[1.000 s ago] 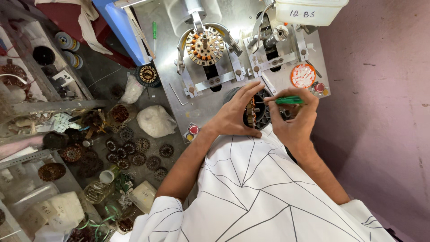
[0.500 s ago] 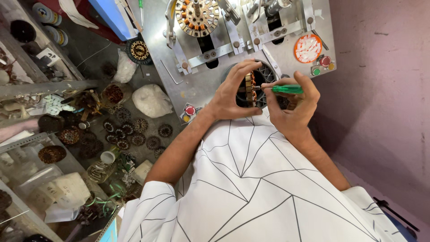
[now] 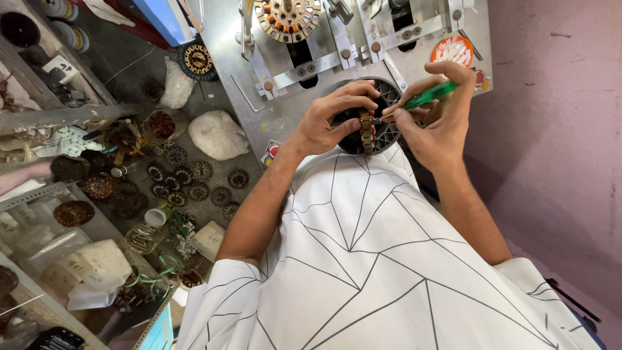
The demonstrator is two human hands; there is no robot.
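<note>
Both hands work together over the grey metal machine plate (image 3: 285,110). Our left hand (image 3: 327,120) is closed around a round wound stator (image 3: 367,129), held on edge so its copper-and-dark rim faces us, just above the chest of our white line-patterned shirt (image 3: 376,259). Our right hand (image 3: 437,113) pinches a green-handled tool (image 3: 429,96), its metal tip touching the upper side of the stator's rim. Behind the stator sits a dark round ribbed opening (image 3: 389,129) in the plate. Further up the plate: a mounted stator with orange windings (image 3: 288,16) and a round orange-and-white sticker (image 3: 451,50). Left of the plate, on the dark table (image 3: 129,52): loose dark stators in a cluster (image 3: 188,181), a white bag (image 3: 217,134), a small glass jar (image 3: 142,236).
</note>
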